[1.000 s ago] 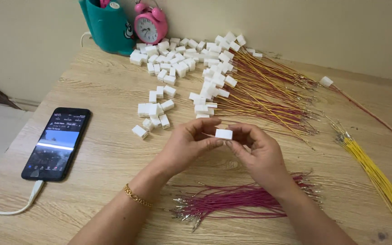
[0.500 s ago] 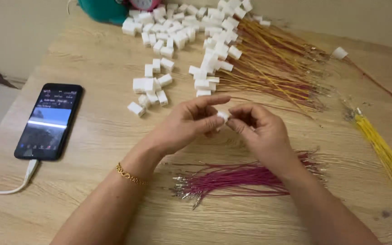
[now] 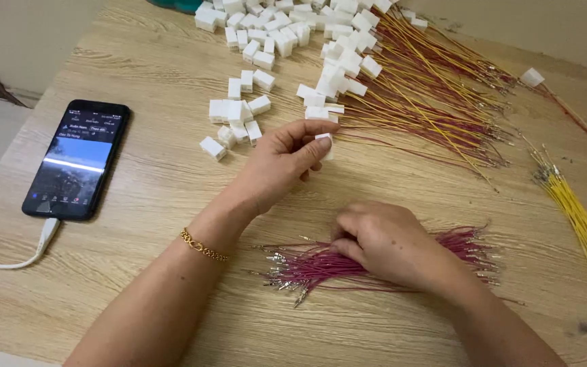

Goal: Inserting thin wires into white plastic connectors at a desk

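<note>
Left hand (image 3: 283, 163) pinching white connector (image 3: 325, 140), right hand (image 3: 382, 241) on magenta wires (image 3: 321, 261)

Magenta wires (image 3: 375, 261) partly under right hand (image 3: 382, 241)

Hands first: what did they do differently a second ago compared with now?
Both hands met at a small white plastic connector before. The right hand has since dropped down onto the bundle of magenta wires, letting go of the connector; the left hand alone holds it. The black phone, white connector pile and yellow wires lie unmoved.
</note>
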